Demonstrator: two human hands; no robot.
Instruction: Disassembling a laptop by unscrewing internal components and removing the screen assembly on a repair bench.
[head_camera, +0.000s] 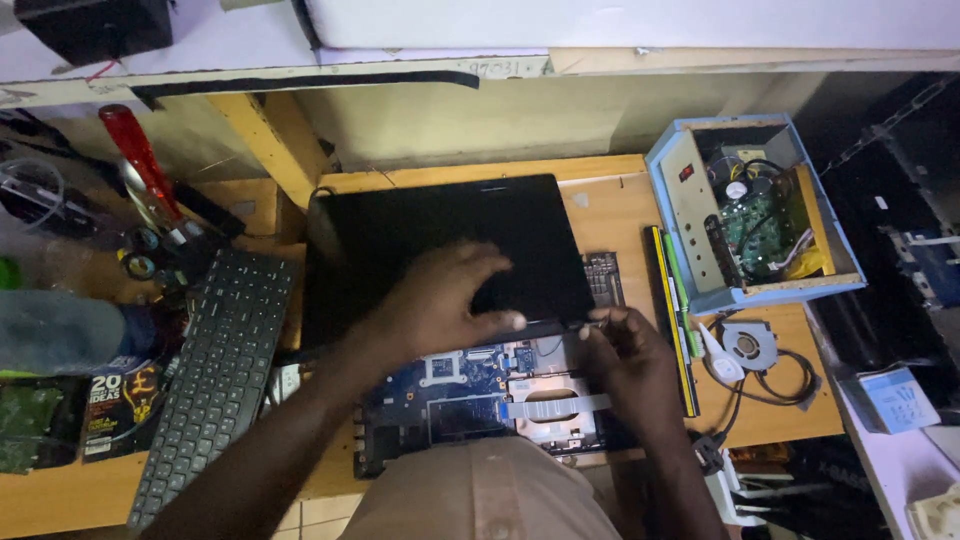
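An opened laptop (470, 390) is laid on the wooden desk (620, 215), its black lid (430, 235) folded back. The lid's lower edge is pressed by the left hand (440, 300), fingers spread wide, nothing gripped. The lid's right hinge corner is pinched by the right hand (625, 355), fingers curled tight. A black keyboard (215, 380) is seen just left, a small fan (750, 345) to the right

Single head view, looking steeply down, close over workbench (600, 200).

Keyboard (215, 375) crowding left, open blue box (752, 212) right; bare wood between.
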